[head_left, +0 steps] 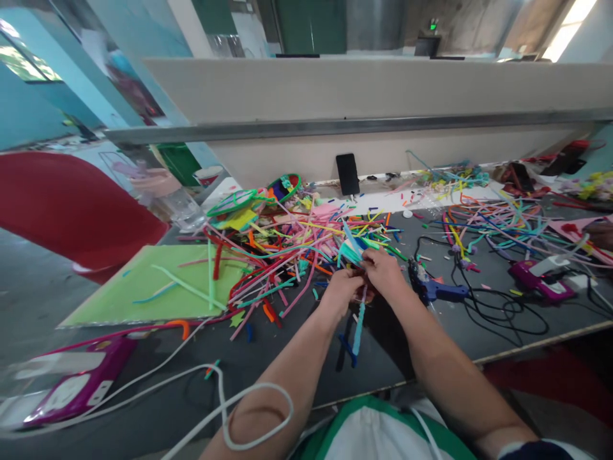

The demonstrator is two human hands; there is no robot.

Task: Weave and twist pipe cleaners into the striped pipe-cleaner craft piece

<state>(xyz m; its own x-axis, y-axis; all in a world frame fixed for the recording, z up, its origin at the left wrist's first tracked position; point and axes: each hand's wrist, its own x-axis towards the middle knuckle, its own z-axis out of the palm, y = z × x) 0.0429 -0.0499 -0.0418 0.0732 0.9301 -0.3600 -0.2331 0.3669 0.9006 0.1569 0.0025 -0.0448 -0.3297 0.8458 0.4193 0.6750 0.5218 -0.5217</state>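
Note:
My left hand (341, 292) and my right hand (384, 273) meet over the near part of the table, fingers pinched together. Between them is a pipe-cleaner craft piece (352, 250) in teal and blue, its upper part fanning out above my fingertips. From below the hands a fuzzy teal and pink stem (359, 326) points down toward me. My fingers hide the middle of the piece. Just beyond the hands spreads a heap of loose pipe cleaners (306, 236) in pink, red, yellow and blue. A blue glue gun (443, 292) lies right of my right hand.
A green sheet (158, 287) and a purple power strip (81, 383) lie left; a white cable (223, 396) crosses near my left arm. At right are another purple power strip (541, 281) and black cords (502, 313). A phone (347, 174) leans against the back panel.

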